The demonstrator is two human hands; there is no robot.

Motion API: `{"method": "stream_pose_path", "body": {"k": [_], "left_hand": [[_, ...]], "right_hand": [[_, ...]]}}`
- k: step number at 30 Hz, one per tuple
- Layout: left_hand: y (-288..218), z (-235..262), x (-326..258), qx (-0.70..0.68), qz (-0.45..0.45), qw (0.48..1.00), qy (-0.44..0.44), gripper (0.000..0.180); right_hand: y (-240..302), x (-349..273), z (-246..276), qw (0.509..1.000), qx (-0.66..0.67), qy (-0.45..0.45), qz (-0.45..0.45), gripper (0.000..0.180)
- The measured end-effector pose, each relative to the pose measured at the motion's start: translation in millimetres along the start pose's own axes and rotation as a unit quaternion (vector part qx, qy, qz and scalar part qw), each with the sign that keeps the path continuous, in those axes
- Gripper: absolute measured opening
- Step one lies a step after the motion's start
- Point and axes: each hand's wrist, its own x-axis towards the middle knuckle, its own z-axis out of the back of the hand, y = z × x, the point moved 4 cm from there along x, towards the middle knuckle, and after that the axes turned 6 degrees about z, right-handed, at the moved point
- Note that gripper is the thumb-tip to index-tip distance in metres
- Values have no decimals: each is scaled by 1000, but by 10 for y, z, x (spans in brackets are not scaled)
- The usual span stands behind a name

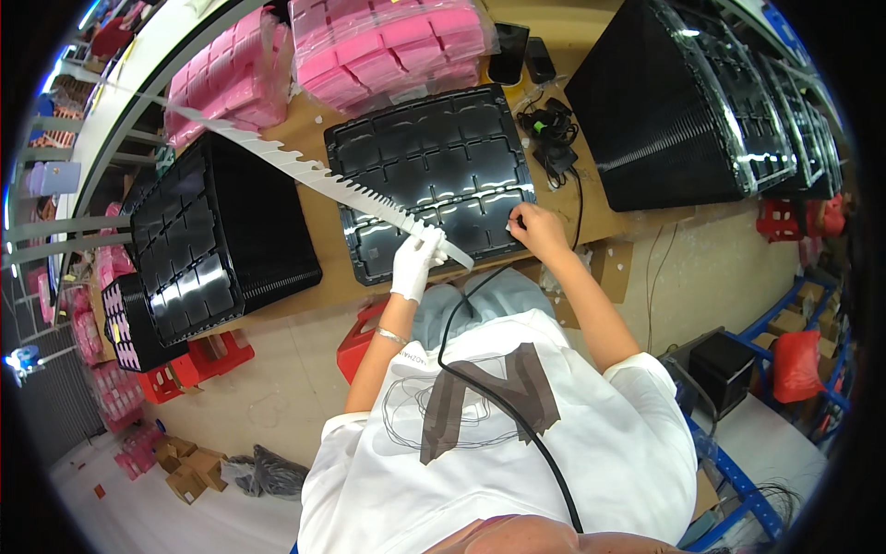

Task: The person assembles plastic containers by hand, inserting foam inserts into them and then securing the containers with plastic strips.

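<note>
- Right now the left hand [417, 263], in a white glove, is closed around the near end of a long white strip [314, 174] with a saw-toothed edge; the strip runs up and to the left, across the corner of the black tray [429, 175].
- That tray is glossy moulded plastic, shallow, divided into rounded rectangular pockets, and it lies flat on the brown worktop [318, 240] with its near edge close to the table's front edge.
- Bare, the right hand [535, 229] rests at the tray's near right corner, fingers curled narrowly and pinching something small and white; what it is cannot be told.
- Tall stacks of black trays [212, 240] stand just left of the flat tray, and another stack [664, 111] well to its right, leaving a bare strip of worktop on each side.
- Pink foam pieces in clear bags [388, 42] sit behind the tray.
- 1 black cable [489, 388] hangs over the white shirt.
</note>
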Motion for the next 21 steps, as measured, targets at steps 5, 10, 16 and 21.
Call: {"method": "stream_pose_path", "body": {"k": [5, 10, 16, 21], "left_hand": [[84, 82, 45, -27, 2, 1000, 12, 37], [133, 134, 38, -27, 13, 1000, 0, 39], [126, 141, 43, -26, 21, 999, 1, 38], [67, 84, 2, -5, 22, 1000, 12, 37]], "right_hand": [[-30, -48, -12, 999, 8, -25, -21, 14], [-13, -62, -26, 999, -7, -41, -28, 13], [-23, -47, -24, 999, 2, -32, -31, 12], [36, -105, 84, 1000, 5, 8, 10, 12]]}}
